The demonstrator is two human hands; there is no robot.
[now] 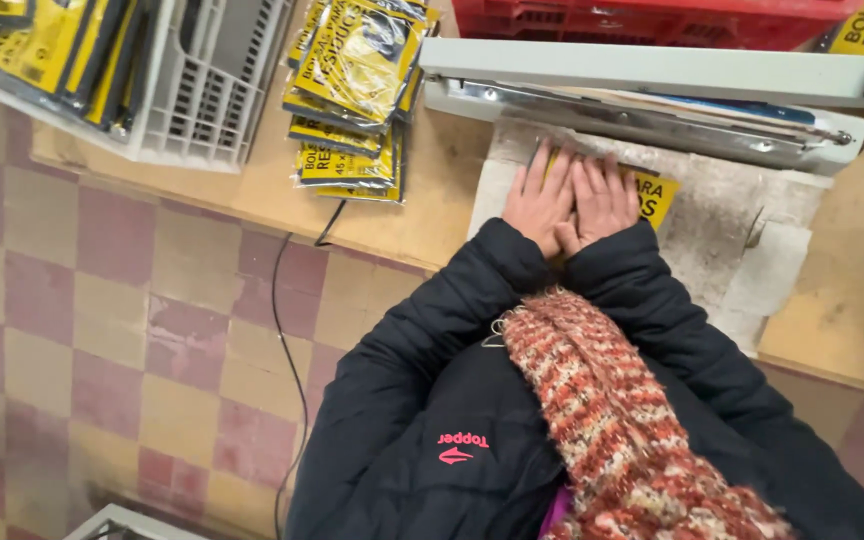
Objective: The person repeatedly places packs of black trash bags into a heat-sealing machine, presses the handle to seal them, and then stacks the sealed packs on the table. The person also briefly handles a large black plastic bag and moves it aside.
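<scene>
We have one head cam only, worn high, looking steeply down and fwd over the jacket at the worktable edge (252,205) and checkered floor (102,330), close range, no 2nd view.

The person wears a big, puffy black jacket (422,400) with long sleeves that reach down to the wrists, and the jacket is shiny and soft with fat stitched rows. On the chest there is a small pink mark shaped like an arrow. A thick, fuzzy knitted scarf (612,410) in red, orange and cream hangs down the front, and the left hand (540,205) and right hand (602,200) are bare, with no gloves.
</scene>
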